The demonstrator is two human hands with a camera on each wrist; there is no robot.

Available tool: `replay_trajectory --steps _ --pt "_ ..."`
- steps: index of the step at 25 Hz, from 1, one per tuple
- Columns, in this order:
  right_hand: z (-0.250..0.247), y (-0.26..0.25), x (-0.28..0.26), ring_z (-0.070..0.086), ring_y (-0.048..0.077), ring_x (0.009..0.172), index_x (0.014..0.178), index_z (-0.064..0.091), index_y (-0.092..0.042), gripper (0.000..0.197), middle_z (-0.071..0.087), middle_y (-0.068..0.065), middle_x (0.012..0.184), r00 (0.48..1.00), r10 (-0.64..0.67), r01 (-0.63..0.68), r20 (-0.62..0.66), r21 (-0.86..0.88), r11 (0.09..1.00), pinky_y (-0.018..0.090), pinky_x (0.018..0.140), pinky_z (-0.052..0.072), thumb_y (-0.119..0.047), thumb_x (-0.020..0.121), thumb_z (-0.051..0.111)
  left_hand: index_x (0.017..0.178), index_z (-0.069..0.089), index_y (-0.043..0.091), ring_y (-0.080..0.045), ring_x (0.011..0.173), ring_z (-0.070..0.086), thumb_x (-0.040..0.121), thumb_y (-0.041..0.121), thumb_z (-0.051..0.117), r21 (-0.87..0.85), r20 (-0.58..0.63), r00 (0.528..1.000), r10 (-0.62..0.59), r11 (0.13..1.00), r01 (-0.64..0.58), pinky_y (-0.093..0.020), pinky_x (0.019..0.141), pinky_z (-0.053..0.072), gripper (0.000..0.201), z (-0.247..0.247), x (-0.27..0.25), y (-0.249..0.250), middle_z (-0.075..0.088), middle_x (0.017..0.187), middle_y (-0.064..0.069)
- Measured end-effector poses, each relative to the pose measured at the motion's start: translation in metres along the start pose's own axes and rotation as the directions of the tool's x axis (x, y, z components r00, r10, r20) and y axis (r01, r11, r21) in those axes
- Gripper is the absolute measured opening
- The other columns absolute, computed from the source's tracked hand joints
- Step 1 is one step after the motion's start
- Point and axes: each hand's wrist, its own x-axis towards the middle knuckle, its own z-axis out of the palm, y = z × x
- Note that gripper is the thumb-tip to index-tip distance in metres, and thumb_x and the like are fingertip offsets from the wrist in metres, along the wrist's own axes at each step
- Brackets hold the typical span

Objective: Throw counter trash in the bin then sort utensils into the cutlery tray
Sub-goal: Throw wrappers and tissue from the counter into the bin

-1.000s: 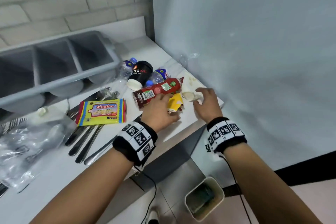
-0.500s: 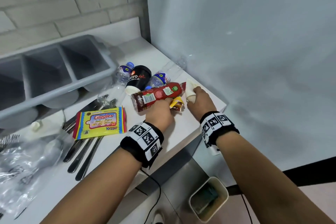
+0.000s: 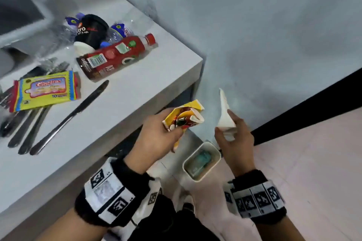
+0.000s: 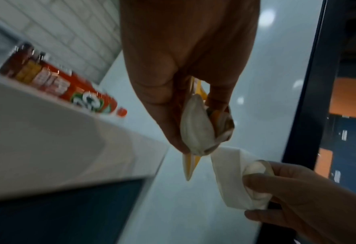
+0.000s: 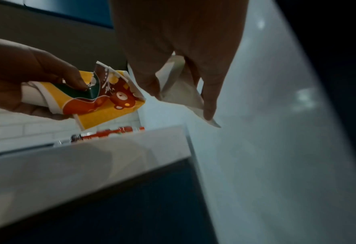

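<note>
My left hand [image 3: 168,129] grips a crumpled yellow paper cup [image 3: 184,117] with a bear print [image 5: 101,97], held off the counter edge. My right hand [image 3: 229,129] pinches a folded white napkin [image 3: 225,113], seen too in the right wrist view [image 5: 181,89] and the left wrist view [image 4: 231,175]. Both hands hover just above a small white bin [image 3: 201,160] on the floor. On the counter [image 3: 137,88] lie a table knife [image 3: 72,113], several more utensils [image 3: 29,125] under a yellow wipes packet [image 3: 45,92], and a red bottle [image 3: 115,56].
A black cup [image 3: 90,31] and crushed clear bottles [image 3: 117,31] lie behind the red bottle. The grey cutlery tray [image 3: 21,25] stands at the back left. A pale wall [image 3: 254,35] runs right of the counter, with a black skirting strip [image 3: 313,103].
Both hands lifted the yellow cup and the napkin off the counter and carried them down and towards me, above the bin. The view tilted downward.
</note>
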Motion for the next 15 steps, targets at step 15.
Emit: replay_trajectory --steps 15 --pt "0.109 0.349 -0.012 0.037 0.026 0.134 0.13 0.049 -0.011 0.047 0.049 0.01 0.14 0.739 0.464 -0.038 0.489 -0.657 0.753 0.034 0.11 0.033 -0.022 0.085 0.046 0.121 0.054 0.007 -0.03 0.114 0.059 0.086 0.02 0.06 0.45 0.32 0.782 -0.534 0.813 0.371 -0.031 0.093 0.045 0.037 0.276 0.131 -0.316 0.064 0.123 -0.016"
